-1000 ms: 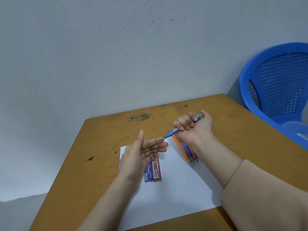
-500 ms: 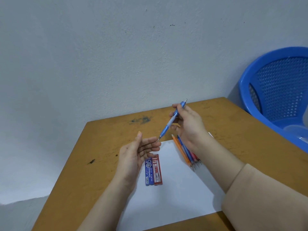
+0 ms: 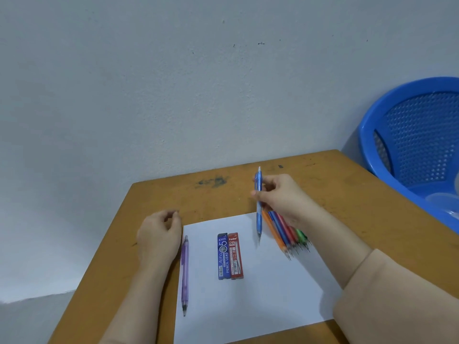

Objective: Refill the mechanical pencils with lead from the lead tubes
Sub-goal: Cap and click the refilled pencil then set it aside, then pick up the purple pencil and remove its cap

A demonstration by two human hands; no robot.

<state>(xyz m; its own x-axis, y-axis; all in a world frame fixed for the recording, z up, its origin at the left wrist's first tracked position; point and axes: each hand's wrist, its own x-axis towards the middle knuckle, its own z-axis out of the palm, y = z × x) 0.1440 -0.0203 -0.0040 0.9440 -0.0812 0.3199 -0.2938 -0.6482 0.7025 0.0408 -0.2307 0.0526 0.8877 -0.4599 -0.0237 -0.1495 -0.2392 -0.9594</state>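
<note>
The right hand (image 3: 280, 197) pinches a blue pencil (image 3: 259, 223) between the thumb and the fingers. The pencil stands almost straight up. Its top end pokes out above the grip, and its thin tip points down below the grip, just over the white paper (image 3: 260, 294). The pencil is see-through blue with a small pale cap on top.

Under the right hand, a row of pencils (image 3: 285, 234) lies on the paper, side by side and touching. They are orange, blue, red and green, and their tips point toward the person.

Left of the grip, two lead tubes lie flat, touching each other: a blue lead tube (image 3: 223, 256) and a red lead tube (image 3: 236, 256). Both have white writing on them.

Further left, a purple pencil (image 3: 185, 271) lies along the edge of the paper.

The left hand (image 3: 159, 234) rests on the brown table (image 3: 211, 194), just beside the purple pencil. Its fingers are loosely curled, and nothing shows in them.
</note>
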